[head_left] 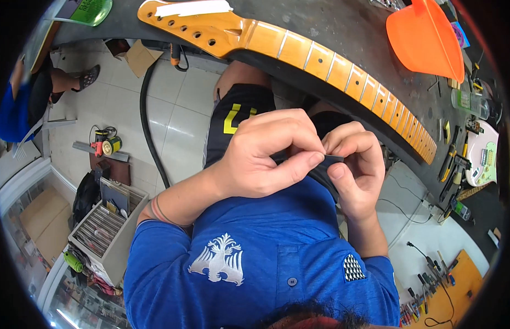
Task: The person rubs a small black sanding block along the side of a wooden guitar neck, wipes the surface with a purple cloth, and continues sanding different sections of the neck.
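Note:
Above my lap, my left hand [279, 153] and my right hand [358, 164] meet, both with fingers closed. Between their fingertips is a small dark, flat piece [335, 158], thin like a folded scrap of sheet; its exact kind does not show. Thumb and forefinger of my left hand pinch one end, and my right fingers hold the other. Beyond my hands a guitar neck [321, 57] of amber, glossy wood lies along the bench edge, apart from them. Its headstock, at the left, has a row of holes and a white strip on it.
An orange scoop-like tray [425, 41] sits on the dark bench [343, 24]. Pliers [448, 163], other hand tools and a pale guitar body [485, 151] are at the right. A black hose [151, 126] crosses the tiled floor; a drawer cabinet [115, 241] stands left. Another person's foot [89, 78] shows.

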A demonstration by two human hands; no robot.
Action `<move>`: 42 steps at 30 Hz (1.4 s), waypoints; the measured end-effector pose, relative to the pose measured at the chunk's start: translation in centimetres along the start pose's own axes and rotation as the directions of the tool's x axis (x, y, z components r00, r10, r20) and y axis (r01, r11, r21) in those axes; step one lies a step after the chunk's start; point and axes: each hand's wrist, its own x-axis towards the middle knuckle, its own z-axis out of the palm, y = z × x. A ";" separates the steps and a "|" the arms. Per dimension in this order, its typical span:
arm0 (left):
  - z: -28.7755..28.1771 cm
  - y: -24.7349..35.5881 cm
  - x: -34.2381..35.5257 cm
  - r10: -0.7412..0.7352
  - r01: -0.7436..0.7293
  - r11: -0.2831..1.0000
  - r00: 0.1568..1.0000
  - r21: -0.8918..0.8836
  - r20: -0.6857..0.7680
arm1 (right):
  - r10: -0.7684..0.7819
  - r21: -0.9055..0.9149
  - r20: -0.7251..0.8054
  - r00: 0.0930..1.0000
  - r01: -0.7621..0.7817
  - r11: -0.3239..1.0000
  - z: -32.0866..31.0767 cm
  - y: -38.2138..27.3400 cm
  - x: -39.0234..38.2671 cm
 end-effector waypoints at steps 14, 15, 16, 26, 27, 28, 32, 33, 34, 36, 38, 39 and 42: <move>-4.3 -2.0 3.5 0.448 -0.316 0.771 0.886 0.553 -0.119 | -0.325 -0.765 0.498 0.804 0.583 0.273 -2.5 -3.3 11.3; -4.6 -2.0 3.7 0.448 -0.313 0.771 0.885 0.555 -0.124 | -0.325 -0.762 0.523 0.788 0.603 0.235 -2.4 -3.1 11.9; -4.9 -2.1 3.9 0.468 -0.336 0.743 0.879 0.579 -0.090 | -0.325 -0.759 0.547 0.772 0.621 0.198 -2.3 -3.0 12.3; -5.3 -3.4 4.0 0.499 -0.368 0.695 0.865 0.618 -0.046 | -0.251 -0.683 0.681 0.688 0.720 0.124 -2.4 -2.5 13.6; -5.3 -3.4 4.0 0.496 -0.365 0.689 0.868 0.626 -0.040 | -0.241 -0.677 0.687 0.685 0.724 0.130 -2.5 -2.4 13.6; -5.5 -3.3 4.0 0.495 -0.363 0.686 0.868 0.630 -0.038 | -0.231 -0.671 0.694 0.682 0.729 0.137 -2.6 -2.3 13.7; -6.1 -3.4 4.8 0.511 -0.374 0.645 0.860 0.667 -0.012 | -0.262 -0.633 0.723 0.639 0.765 0.120 -3.3 -1.9 14.2; -6.3 -3.6 5.1 0.534 -0.395 0.627 0.845 0.671 -0.001 | -0.253 -0.617 0.736 0.628 0.776 0.131 -3.4 -2.0 14.3; -6.6 -3.7 5.5 0.546 -0.404 0.617 0.838 0.675 0.003 | -0.248 -0.607 0.744 0.620 0.783 0.136 -3.4 -2.0 14.5; -7.0 -4.2 6.4 0.576 -0.433 0.599 0.817 0.673 0.013 | -0.235 -0.595 0.757 0.610 0.792 0.136 -3.4 -2.2 14.7; -7.2 -4.1 7.0 0.594 -0.449 0.590 0.805 0.671 0.016 | -0.227 -0.590 0.764 0.604 0.796 0.133 -3.4 -2.4 14.8; -7.1 -3.8 7.3 0.565 -0.427 0.598 0.825 0.678 0.021 | -0.195 -0.601 0.761 0.618 0.786 0.147 -3.3 -2.7 14.8; -6.9 -3.8 7.5 0.496 -0.363 0.605 0.868 0.708 0.021 | -0.152 -0.602 0.771 0.618 0.786 0.140 -3.2 -3.0 15.2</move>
